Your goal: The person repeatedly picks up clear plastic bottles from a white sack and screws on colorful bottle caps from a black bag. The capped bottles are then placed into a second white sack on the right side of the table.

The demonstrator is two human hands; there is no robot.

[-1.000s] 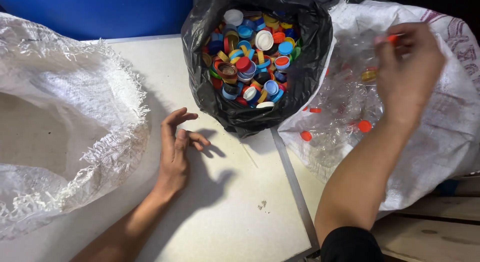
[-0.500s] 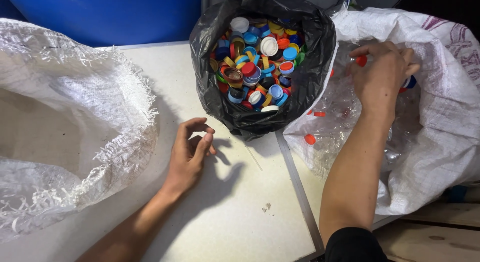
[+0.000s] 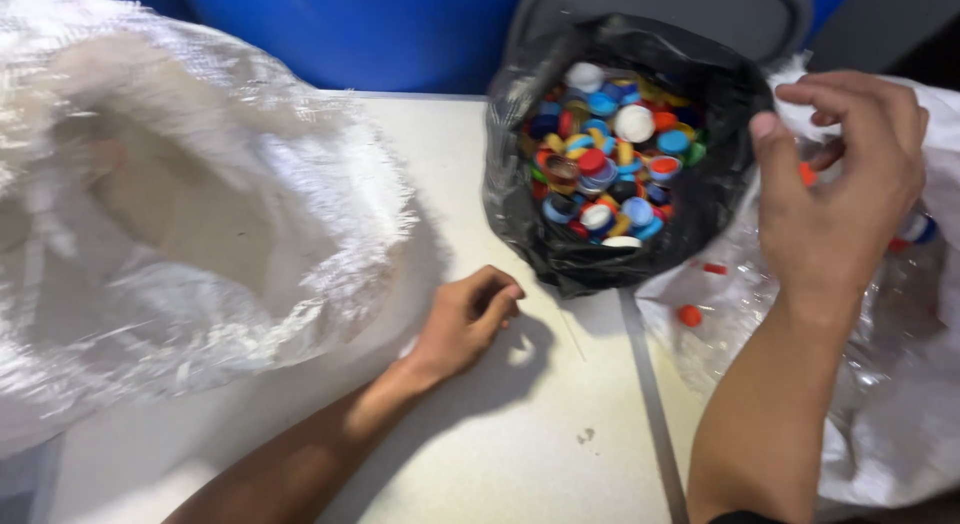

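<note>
right hand [image 3: 835, 199] at upper right pinches a red cap [image 3: 806, 174] beside the black bag [image 3: 520, 199]; left hand [image 3: 465, 319] rests loosely curled, empty, on the table [image 3: 520, 454].

Light falls from above and a bit to my left, bright and even. My left hand [image 3: 468, 319] throws a soft shadow onto the pale table [image 3: 560, 454]. The white sack [image 3: 200, 204] glares, its weave smeared by motion blur. My right hand [image 3: 840, 199] looks soft-edged. The black bag [image 3: 520, 184] shines with small highlights.
</note>
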